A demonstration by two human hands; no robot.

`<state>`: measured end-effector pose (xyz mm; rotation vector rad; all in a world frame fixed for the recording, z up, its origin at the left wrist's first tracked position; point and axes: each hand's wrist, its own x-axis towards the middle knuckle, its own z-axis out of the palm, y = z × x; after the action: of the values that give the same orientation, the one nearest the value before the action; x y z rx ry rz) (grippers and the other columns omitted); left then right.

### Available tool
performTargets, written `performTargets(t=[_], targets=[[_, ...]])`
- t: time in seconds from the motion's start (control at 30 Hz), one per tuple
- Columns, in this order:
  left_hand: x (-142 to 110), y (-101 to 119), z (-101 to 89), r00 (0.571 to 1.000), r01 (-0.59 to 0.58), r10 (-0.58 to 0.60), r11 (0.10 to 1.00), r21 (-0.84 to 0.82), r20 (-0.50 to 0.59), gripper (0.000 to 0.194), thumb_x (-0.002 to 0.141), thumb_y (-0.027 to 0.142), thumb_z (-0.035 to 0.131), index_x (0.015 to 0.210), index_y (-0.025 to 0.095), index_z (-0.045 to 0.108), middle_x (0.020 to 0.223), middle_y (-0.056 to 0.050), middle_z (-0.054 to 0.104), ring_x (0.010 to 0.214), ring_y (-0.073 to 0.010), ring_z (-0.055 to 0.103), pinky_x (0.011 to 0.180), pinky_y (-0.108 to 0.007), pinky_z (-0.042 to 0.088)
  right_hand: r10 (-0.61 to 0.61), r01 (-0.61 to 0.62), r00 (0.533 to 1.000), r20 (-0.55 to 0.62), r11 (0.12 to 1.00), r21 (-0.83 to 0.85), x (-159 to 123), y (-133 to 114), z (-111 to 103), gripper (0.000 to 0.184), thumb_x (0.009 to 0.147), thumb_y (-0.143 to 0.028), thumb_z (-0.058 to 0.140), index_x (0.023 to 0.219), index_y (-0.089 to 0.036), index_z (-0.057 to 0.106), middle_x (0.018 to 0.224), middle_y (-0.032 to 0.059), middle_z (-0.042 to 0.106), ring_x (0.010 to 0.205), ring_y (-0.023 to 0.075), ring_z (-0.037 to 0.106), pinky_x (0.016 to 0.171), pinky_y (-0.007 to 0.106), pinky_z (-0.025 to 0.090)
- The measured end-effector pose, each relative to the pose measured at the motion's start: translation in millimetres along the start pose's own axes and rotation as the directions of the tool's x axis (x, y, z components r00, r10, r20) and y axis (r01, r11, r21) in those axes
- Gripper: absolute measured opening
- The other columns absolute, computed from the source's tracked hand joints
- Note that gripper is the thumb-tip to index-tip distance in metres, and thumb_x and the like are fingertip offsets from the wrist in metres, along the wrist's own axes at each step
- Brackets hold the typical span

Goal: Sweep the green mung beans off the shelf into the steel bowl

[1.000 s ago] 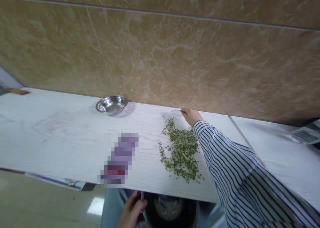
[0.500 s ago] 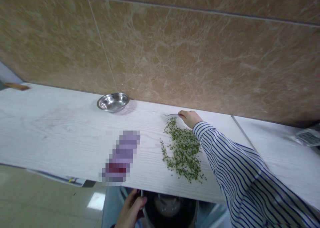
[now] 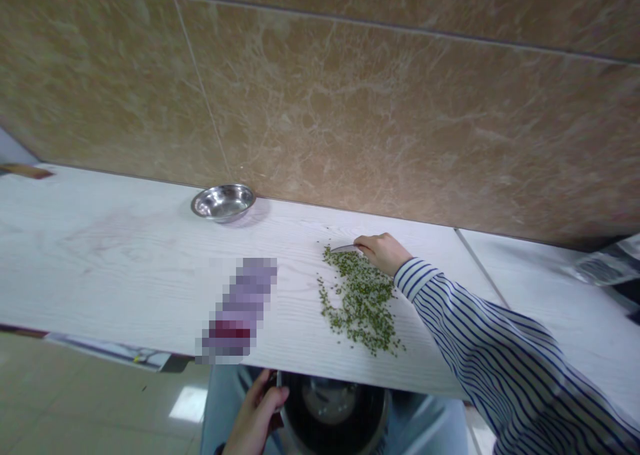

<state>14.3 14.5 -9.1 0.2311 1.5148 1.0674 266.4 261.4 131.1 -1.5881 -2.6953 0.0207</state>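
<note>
Green mung beans lie scattered in a loose patch on the white wood-grain table. At the far edge of the patch, my right hand is closed on a thin, slightly curved flat piece. That piece is seen nearly edge-on, its kind unclear, and its tip touches the outermost beans. Below the table's front edge, a dark-lined pot rests over my lap. My left hand grips the pot at its left side, thumb on the rim. The pot's lower part is out of sight.
A shallow steel bowl stands near the tiled wall, left of the beans. A purple and red pixelated item lies on the table. Clear plastic packaging is at the far right, and a brown object at the far left.
My right hand has drawn the thin piece slightly nearer to me, pulling the far beans in from the wall side. The left hand keeps its hold on the pot. The view has shifted slightly.
</note>
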Motion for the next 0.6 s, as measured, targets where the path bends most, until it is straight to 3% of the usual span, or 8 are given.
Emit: performTargets(t=[0.17,0.4,0.6], targets=[[-4,6,3.2,0.999,0.029,-0.028,1.0,0.014,-0.032,0.065,0.055,0.042,0.073,0.113,0.015,0.064,0.077,-0.006,0.073,0.084,-0.0303,0.068,0.071,-0.037,0.05,0.071,-0.072,0.996,-0.045,0.997,-0.008,29,1,-6,0.035,0.101,-0.027,0.038,0.123,-0.022,0.064,0.11,0.0065,0.075,0.098,0.0192,0.069,0.086,0.026,0.045],[-11,13,9.7,0.998,0.025,-0.022,0.998,0.054,-0.059,0.051,0.056,0.041,0.067,0.102,0.018,0.066,0.085,-0.005,0.073,0.078,-0.0267,0.065,0.065,-0.035,0.046,0.106,-0.108,0.993,-0.056,0.994,-0.026,83,-3,1,0.035,0.1,-0.026,0.039,0.122,-0.021,0.065,0.114,0.0098,0.073,0.102,0.0215,0.068,0.085,0.028,0.045],[-10,17,8.6,1.0,-0.01,0.011,0.997,0.072,-0.021,0.041,0.058,0.04,0.068,0.093,0.019,0.069,0.065,-0.001,0.067,0.071,-0.0247,0.062,0.063,-0.033,0.046,0.047,-0.048,0.999,-0.013,0.998,-0.042,83,-14,2,0.035,0.1,-0.026,0.038,0.122,-0.021,0.065,0.11,0.01,0.074,0.1,0.0227,0.069,0.083,0.029,0.045]])
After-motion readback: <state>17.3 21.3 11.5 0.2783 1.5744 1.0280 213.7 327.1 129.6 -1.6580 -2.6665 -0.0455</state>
